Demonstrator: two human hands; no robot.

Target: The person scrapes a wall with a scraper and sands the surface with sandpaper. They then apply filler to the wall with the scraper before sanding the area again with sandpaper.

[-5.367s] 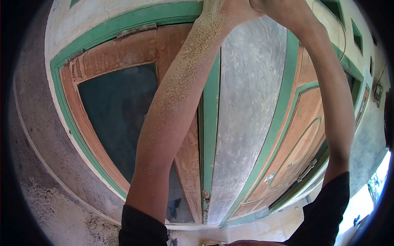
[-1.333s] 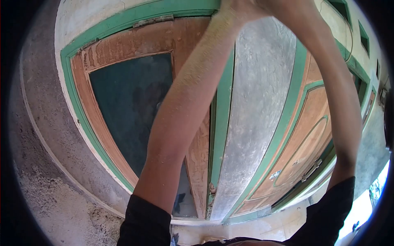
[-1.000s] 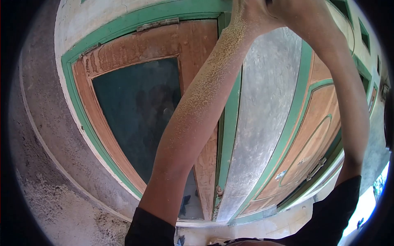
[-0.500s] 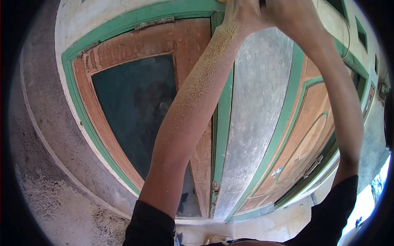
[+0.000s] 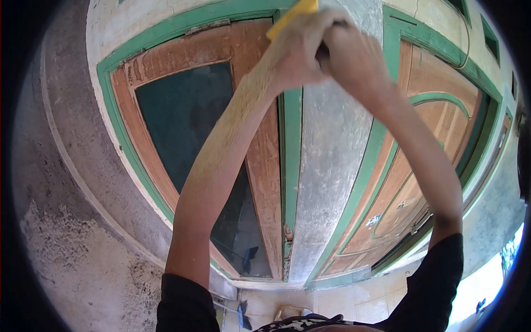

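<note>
My left hand (image 5: 298, 52) is raised at the top of the view, its fingers closed and blurred. Just beyond it juts a yellow straight-edged piece (image 5: 293, 17), which the hand seems to grip; its kind does not show. Pressed close on the right, my right hand (image 5: 357, 61) is curled with its knuckles up. A dark gap lies between the two hands, and what the right fingers hold is hidden. Pale yellowish dust coats my left forearm. Behind the hands are a green door frame (image 5: 292, 138) and a grey post (image 5: 332, 144).
On the left stands a brown wooden window (image 5: 263, 182) with a dark glass pane (image 5: 182, 105). A panelled wooden door (image 5: 409, 193) with green trim is at right. Below are floor tiles (image 5: 354, 299) and a tan object (image 5: 293, 312). A rough wall (image 5: 72, 249) runs along the left.
Both hands have come lower in the view and a little left, bringing the yellow piece more fully into sight. The view has shifted slightly, showing more of the frame's top.
</note>
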